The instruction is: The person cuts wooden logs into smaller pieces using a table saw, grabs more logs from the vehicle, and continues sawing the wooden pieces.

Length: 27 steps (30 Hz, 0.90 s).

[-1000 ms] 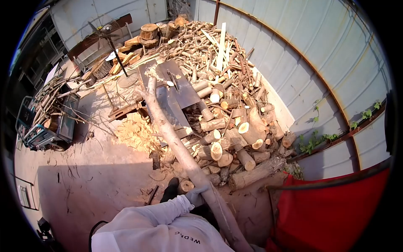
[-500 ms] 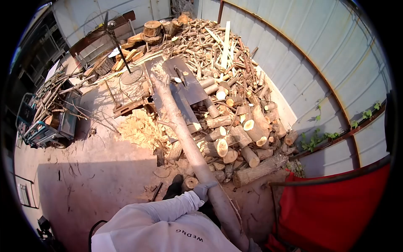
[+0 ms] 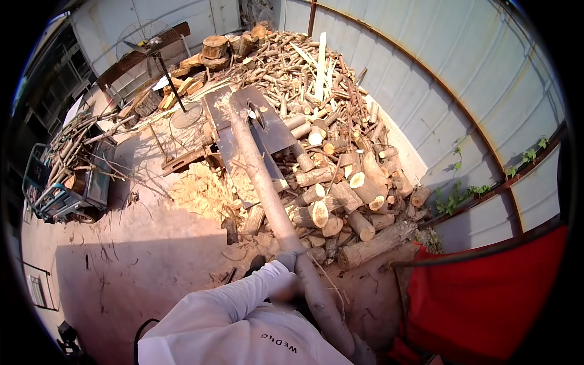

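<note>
I noted harsh sunlight on the woodpile [image 3: 329, 148], hard-edged shadow across the floor [image 3: 134, 286], bowed lines, black corners.

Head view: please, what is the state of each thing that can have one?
Long log: in one piece, slanting, far end over the metal table.
Left hand: closed on the log.
Right hand: at the log's near end, partly hidden; grip unclear.
Sawdust: heaped beside the metal table.
Metal table: some sawdust on it.
Standing fan: upright; cannot tell whether it turns.
Cart: loaded with branches.
Cut logs: piled loosely.
</note>
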{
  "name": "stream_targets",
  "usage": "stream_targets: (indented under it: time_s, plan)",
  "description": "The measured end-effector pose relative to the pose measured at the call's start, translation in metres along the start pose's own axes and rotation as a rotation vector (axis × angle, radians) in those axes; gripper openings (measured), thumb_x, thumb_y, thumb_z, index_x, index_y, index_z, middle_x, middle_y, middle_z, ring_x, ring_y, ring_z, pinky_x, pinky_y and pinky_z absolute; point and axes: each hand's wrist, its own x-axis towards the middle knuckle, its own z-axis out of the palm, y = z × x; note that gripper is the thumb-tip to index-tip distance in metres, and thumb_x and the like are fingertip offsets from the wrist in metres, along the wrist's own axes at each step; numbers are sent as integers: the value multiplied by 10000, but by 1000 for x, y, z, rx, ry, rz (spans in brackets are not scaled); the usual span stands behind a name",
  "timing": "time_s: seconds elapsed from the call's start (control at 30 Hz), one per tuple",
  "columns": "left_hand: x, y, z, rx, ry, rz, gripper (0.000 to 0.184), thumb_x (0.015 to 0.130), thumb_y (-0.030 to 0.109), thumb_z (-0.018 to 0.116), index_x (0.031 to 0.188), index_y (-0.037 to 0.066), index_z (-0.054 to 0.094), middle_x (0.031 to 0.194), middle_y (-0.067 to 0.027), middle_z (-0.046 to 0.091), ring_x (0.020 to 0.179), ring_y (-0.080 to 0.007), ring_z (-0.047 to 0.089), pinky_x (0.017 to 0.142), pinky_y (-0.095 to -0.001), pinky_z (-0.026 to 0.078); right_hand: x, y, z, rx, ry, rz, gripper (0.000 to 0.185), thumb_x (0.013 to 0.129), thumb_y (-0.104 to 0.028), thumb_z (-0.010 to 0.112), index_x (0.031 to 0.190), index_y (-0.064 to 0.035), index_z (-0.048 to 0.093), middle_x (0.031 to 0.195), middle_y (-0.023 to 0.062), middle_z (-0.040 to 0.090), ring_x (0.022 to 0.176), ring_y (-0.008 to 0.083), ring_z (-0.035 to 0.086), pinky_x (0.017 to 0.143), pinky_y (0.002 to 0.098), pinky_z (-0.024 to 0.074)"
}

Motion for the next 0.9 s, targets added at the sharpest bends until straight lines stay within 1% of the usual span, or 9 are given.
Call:
stream_targets:
  time_s: [0.07, 0.13, 0.2, 0.23, 0.4, 0.5, 0.6, 0.63, 0.9]
  plan:
    - [18, 29, -13, -403, 157, -193, 394, 818, 193, 804, 1094, -54, 671, 940, -150, 713, 787, -272, 702, 700, -419, 581, 31, -30, -7, 87, 9, -3, 834, 733, -380, 794, 1432, -56, 474, 1175, 255, 652, 1067, 401, 649, 885, 496, 525]
    - [67, 12, -44, -319, 270, -26, 510, 737, 300, 855, 1016, -86, 674, 878, -159, 711, 663, -247, 672, 636, -378, 575, 50, -49, -5, 127, 33, -4, 862, 694, -407, 841, 1407, -54, 510, 1179, 254, 664, 1081, 392, 658, 893, 489, 533]
    - [47, 36, -50, -496, 145, -48, 520, 767, 287, 828, 1129, -44, 653, 950, -163, 718, 768, -250, 706, 716, -387, 588, 59, -57, -1, 128, 81, -16, 871, 681, -424, 860, 1393, -49, 527, 1176, 260, 668, 1085, 395, 661, 895, 490, 536]
    - [81, -3, -70, -118, 82, 408, 509, 771, 275, 823, 1163, 4, 648, 997, -145, 718, 826, -255, 705, 777, -401, 580, 60, -53, 5, 117, 111, -28, 866, 688, -427, 856, 1392, -45, 526, 1172, 266, 666, 1082, 404, 659, 893, 493, 535]
    - [4, 49, -24, -761, -278, -107, 411, 828, 175, 747, 1188, 37, 605, 1069, -135, 676, 993, -288, 659, 915, -455, 531, 40, -9, 5, 117, 287, -141, 800, 708, -335, 859, 1370, -22, 538, 1114, 230, 694, 998, 371, 685, 853, 470, 551]
    - [-30, 41, 6, -893, -689, -146, 411, 850, 136, 709, 1227, 63, 564, 1141, -133, 645, 1110, -317, 624, 1010, -497, 488, 31, 58, 2, 419, -114, -78, 813, 713, -273, 850, 1404, -23, 502, 1174, 186, 665, 1045, 312, 655, 898, 431, 526]
    - [-47, 35, 51, -897, -793, -6, 420, 859, 157, 711, 1242, 64, 568, 1163, -127, 651, 1116, -315, 629, 1029, -491, 478, 32, 80, -24, 706, -501, 1, 832, 719, -211, 841, 1437, -23, 465, 1235, 142, 636, 1092, 254, 626, 944, 392, 500]
    - [-51, 37, 62, -907, -797, -1, 420, 859, 157, 711, 1242, 64, 568, 1163, -127, 651, 1116, -315, 629, 1029, -491, 478, 17, 64, -49, 780, -475, 188, 896, 618, -188, 907, 1397, -13, 499, 1268, 90, 619, 1131, 184, 581, 989, 342, 467]
    - [-61, 20, 143, -889, -990, -326, 351, 941, 189, 662, 1251, 38, 600, 1222, -130, 664, 1140, -287, 634, 1060, -460, 468, -11, 91, -87, 646, -329, 260, 868, 631, -184, 889, 1393, -10, 510, 1245, 94, 632, 1108, 191, 594, 972, 337, 478]
